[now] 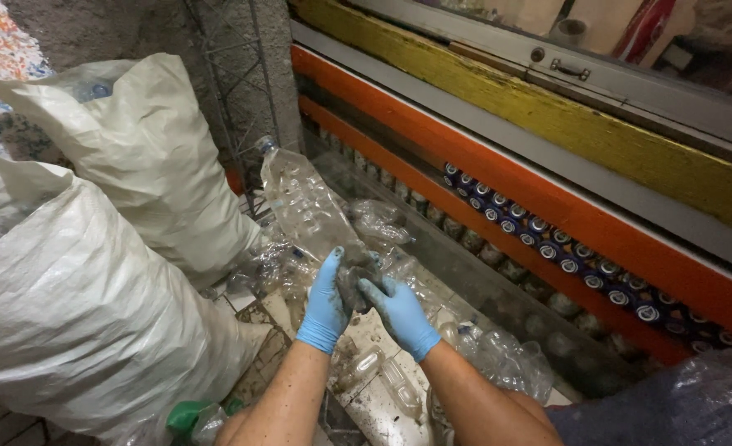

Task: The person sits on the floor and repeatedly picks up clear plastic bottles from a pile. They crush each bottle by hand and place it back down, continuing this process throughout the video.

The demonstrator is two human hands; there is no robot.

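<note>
Close together, both gloved hands' fingers around a crushed clear bottle (304, 206), white sacks (93, 289) crowding left, loose bottles (498, 355) underneath.

dim indoor light | soft shadows | wide-angle edge distortion | slight blur

Both gloved hands, left (326, 301) and right (401, 314), gripping a crushed clear bottle (304, 202) (grimy base), white sacks (93, 272) beside
</note>
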